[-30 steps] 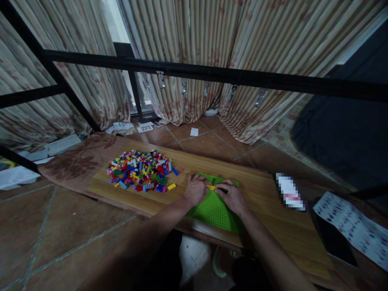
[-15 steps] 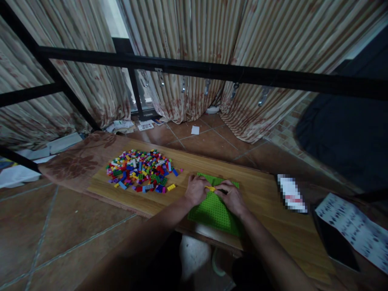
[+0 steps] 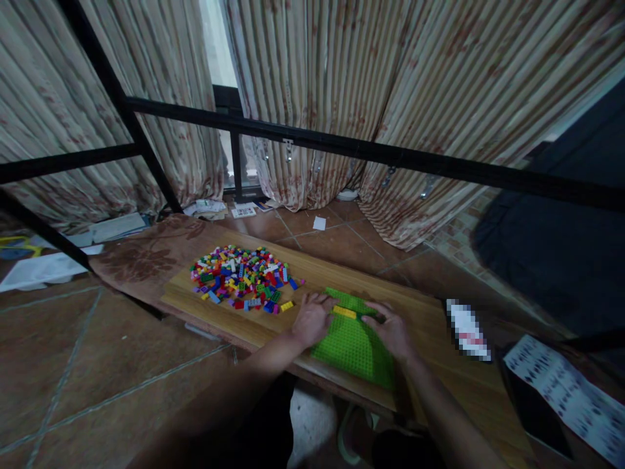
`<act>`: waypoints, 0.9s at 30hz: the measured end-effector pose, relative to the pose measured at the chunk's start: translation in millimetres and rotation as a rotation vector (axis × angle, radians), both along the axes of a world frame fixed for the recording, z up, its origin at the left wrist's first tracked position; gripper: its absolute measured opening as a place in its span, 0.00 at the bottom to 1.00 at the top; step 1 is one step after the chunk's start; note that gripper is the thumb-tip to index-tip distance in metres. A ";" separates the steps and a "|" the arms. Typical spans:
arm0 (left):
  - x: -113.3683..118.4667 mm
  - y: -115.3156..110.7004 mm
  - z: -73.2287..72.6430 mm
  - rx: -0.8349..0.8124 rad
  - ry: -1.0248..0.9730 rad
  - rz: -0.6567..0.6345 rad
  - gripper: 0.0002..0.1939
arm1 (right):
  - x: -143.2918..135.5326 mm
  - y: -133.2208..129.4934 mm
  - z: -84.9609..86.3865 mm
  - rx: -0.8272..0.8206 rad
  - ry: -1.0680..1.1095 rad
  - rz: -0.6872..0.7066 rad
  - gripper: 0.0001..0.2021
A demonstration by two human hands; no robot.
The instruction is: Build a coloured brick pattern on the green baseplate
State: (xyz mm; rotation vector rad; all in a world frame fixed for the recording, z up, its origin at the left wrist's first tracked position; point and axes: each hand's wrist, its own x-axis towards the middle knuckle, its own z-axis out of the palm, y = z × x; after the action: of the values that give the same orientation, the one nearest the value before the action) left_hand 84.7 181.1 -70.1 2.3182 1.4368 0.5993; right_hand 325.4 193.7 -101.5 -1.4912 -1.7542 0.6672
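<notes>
A green studded baseplate lies on the wooden board. Near its upper part sits a yellow brick row, between my two hands. My left hand rests at the plate's left edge, fingers apart, fingertips close to the row's left end. At the other side my right hand is open over the plate, thumb and fingers apart by the row's right end. A dark green piece shows beside that end, near the right thumb. To the left lies a wide pile of mixed bricks, with a loose yellow brick at its edge.
The wooden board lies on a low cloth-covered bench. At the right are a blurred white packet and a printed sheet over a dark flat object. A black metal bar with hanging clips crosses beyond the bench.
Both hands have moved apart from the yellow brick row and opened, leaving it uncovered on the plate. The camera view has shifted, so the scene sits slightly lower and mostly farther right.
</notes>
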 end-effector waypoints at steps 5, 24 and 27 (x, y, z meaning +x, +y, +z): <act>-50.0 -50.2 -15.5 0.000 -0.172 0.098 0.16 | 1.7 -15.1 4.2 0.026 0.214 -0.219 0.18; -121.1 -92.0 -8.9 0.056 -0.295 0.246 0.13 | -110.9 -103.6 5.1 -0.096 0.101 -0.057 0.14; -116.6 -93.1 6.9 0.112 -0.280 0.271 0.12 | -84.7 -105.5 3.7 -0.098 0.109 -0.173 0.15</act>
State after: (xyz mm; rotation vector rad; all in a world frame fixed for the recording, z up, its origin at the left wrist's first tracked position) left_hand -31.9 88.0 -63.2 2.0290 1.6237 1.0595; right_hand 240.7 88.2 -97.9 -1.6202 -1.5099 0.7387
